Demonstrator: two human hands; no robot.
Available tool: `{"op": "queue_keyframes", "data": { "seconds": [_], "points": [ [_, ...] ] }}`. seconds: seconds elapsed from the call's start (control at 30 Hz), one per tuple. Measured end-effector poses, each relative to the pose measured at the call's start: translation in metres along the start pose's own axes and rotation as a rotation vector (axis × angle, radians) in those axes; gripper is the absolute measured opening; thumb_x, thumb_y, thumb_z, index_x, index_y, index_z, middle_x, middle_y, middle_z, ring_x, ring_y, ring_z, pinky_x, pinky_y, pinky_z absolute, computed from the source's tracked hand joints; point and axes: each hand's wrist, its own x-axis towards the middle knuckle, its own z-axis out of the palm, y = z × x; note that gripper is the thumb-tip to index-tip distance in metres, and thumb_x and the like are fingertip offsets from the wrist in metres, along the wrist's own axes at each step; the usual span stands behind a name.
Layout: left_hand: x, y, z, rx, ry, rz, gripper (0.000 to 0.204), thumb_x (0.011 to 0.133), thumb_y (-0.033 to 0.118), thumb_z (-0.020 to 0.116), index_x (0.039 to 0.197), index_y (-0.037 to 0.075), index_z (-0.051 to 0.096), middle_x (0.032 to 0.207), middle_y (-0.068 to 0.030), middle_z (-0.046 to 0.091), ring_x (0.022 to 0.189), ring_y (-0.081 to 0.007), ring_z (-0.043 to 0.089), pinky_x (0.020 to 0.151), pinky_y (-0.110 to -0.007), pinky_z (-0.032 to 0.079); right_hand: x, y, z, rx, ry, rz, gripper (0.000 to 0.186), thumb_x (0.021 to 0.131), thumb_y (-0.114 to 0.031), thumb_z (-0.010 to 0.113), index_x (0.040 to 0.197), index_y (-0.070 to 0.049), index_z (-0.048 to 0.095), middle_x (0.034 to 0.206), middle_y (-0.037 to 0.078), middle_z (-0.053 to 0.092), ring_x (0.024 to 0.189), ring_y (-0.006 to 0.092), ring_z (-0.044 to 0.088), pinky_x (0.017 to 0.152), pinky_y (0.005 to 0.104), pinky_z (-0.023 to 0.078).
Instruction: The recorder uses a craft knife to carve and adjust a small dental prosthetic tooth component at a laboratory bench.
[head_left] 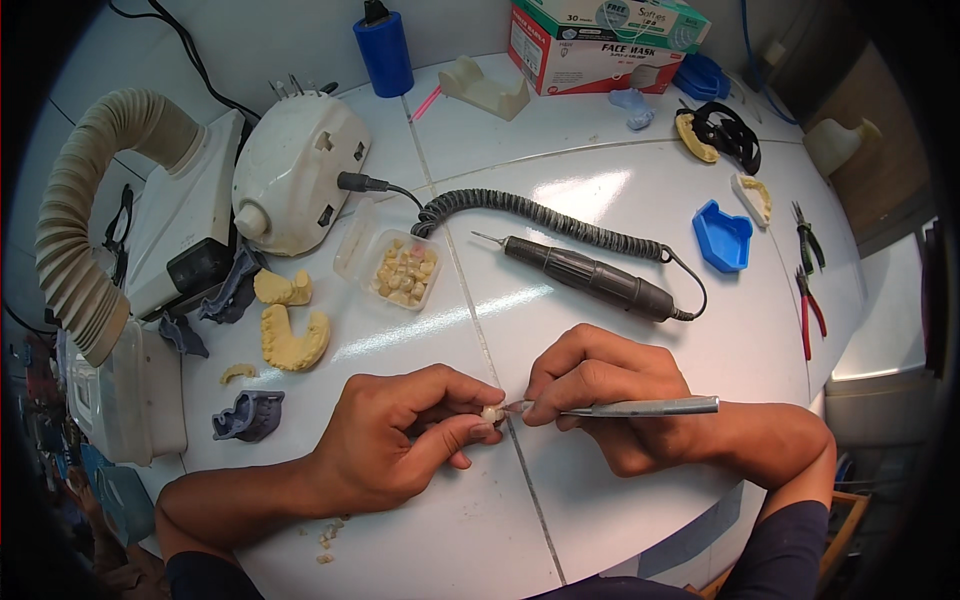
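My left hand (pixel 385 435) pinches a small tooth-coloured piece (pixel 490 413), like a dental crown or a few joined teeth, between thumb and fingertips. In my right hand (pixel 615 385), held like a pen, is a slim silver pen-shaped tool (pixel 655 407). Its narrow tip meets or nearly meets the piece; whether it is a blade or a point I cannot tell. Beyond my hands lies a black rotary handpiece (pixel 590 278) with a thin bur. A clear box (pixel 428 300) of loose artificial teeth stands open behind my left hand.
Yellow dental casts (pixel 295 340) and a grey dental model (pixel 248 416) lie at left. The white control unit (pixel 300 175) and ribbed hose (pixel 80 220) stand behind. A blue mould (pixel 722 237) and red-handled pliers (pixel 811 315) are at right. Several crumbs (pixel 326 545) lie near my left forearm.
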Motion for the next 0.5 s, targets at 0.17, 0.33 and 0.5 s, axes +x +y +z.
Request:
{"op": "queue_keyframes", "data": {
  "seconds": [0.17,0.33,0.5],
  "points": [
    [0.0001,-0.0012,0.0,-0.009,0.003,0.006,0.021,0.104,-0.001,0.062,0.124,-0.007,0.067,0.106,-0.0161,0.079,0.102,-0.0202,0.079,0.076,-0.026,0.067,0.0003,-0.0007,-0.0005,-0.009,-0.007,-0.005,0.036,0.08,0.019,0.069,0.108,-0.004,0.071,0.106,0.011,0.066,0.089,0.0207,0.07,0.075,0.0304,0.058],
    [0.0002,-0.0006,-0.0002,-0.006,-0.002,0.01,0.021,0.105,-0.001,0.062,0.124,-0.008,0.067,0.106,-0.0162,0.079,0.102,-0.0205,0.079,0.075,-0.026,0.067,0.0001,-0.002,-0.0012,0.002,-0.018,-0.001,0.035,0.08,0.017,0.069,0.108,-0.004,0.071,0.105,0.011,0.066,0.089,0.0207,0.07,0.075,0.0303,0.057],
    [0.0001,-0.0012,0.0002,-0.006,-0.001,0.009,0.021,0.105,0.0,0.062,0.124,-0.008,0.067,0.107,-0.0164,0.079,0.102,-0.0203,0.079,0.075,-0.026,0.066,0.0002,-0.0016,-0.0012,0.006,-0.016,-0.007,0.035,0.081,0.017,0.07,0.108,-0.004,0.071,0.106,0.011,0.066,0.09,0.0206,0.07,0.075,0.0304,0.058]
  ]
}}
